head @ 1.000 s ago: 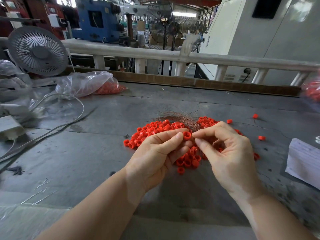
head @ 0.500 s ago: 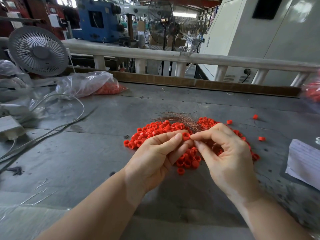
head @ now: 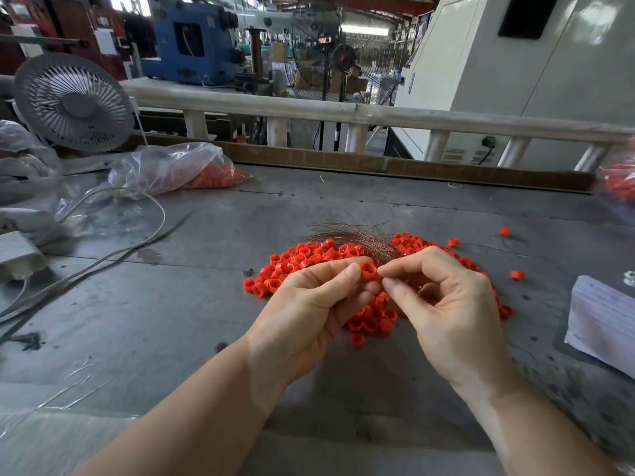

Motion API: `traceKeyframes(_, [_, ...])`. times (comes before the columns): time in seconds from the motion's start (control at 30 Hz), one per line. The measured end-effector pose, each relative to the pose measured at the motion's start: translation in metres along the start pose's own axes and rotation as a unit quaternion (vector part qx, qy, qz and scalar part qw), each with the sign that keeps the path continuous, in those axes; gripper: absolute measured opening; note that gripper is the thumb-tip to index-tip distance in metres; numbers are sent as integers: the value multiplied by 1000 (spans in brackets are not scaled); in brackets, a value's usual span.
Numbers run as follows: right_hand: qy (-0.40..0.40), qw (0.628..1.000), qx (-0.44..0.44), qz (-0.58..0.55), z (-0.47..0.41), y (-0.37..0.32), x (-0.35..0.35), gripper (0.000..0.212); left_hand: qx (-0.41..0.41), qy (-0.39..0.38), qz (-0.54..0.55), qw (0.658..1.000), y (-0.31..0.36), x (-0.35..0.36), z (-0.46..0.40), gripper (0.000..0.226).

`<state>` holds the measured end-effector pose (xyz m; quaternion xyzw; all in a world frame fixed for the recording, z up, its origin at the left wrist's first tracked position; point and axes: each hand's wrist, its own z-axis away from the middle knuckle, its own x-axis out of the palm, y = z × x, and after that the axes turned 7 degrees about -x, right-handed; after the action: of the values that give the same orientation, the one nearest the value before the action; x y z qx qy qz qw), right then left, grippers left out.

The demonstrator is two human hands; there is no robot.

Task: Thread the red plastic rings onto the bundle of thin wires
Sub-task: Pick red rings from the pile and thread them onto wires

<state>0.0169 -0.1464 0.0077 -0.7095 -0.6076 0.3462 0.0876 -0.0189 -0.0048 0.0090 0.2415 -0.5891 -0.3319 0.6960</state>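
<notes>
Red ring pinched in my left hand, bore facing my right hand, which pinches the wire bundle fanning beyond my fingertips. I should keep strands tight, sliding straight.

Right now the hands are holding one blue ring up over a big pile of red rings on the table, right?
Not quite. The ring pinched by the left hand, with the right hand alongside, is red, not blue, like the pile on the table. The head view shows it.
</notes>
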Motion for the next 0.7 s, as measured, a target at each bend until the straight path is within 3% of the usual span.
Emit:
traceKeyframes(0.17, [0, 995, 78, -62, 0, 2, 1, 24, 14, -10, -3, 1000, 0, 0, 0, 17])
traceKeyframes(0.37, [8, 981, 137, -140, -3, 4, 0, 6, 27, -13, -19, 999, 0, 1, 0, 17])
traceKeyframes(0.7, [-19, 980, 139, -143, -3, 3, 1, 4, -3, -11, 6, 1000, -1, 3, 2, 18])
